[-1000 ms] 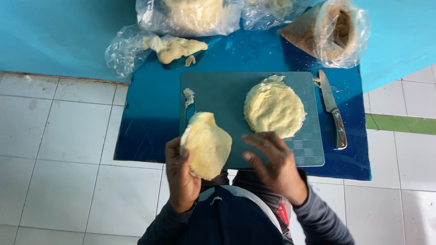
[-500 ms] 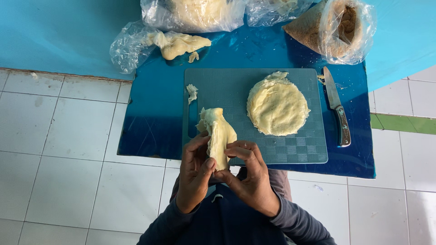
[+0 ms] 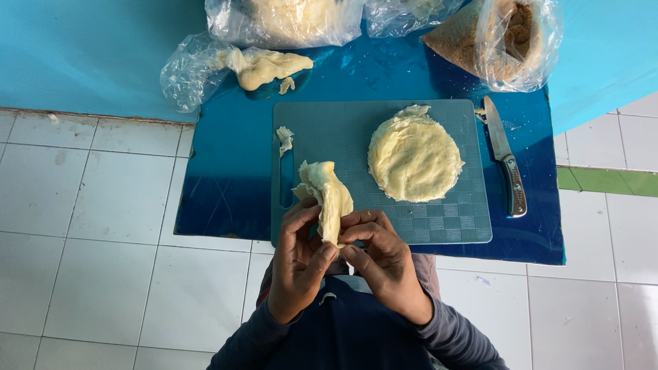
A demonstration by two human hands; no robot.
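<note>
Both hands met in front of the chest, low in the middle of the view. The left hand was raised with its palm turned toward the right, fingers curled upward and thumb pressed inward near the fingertips. The right hand faced it, knuckles up, its fingers bent over and pinched together against the left thumb. The fingertips of both hands touched or nearly touched. Both wrists angled inward from dark sleeves, forearms spreading out toward the bottom corners, elbows out of view.
</note>
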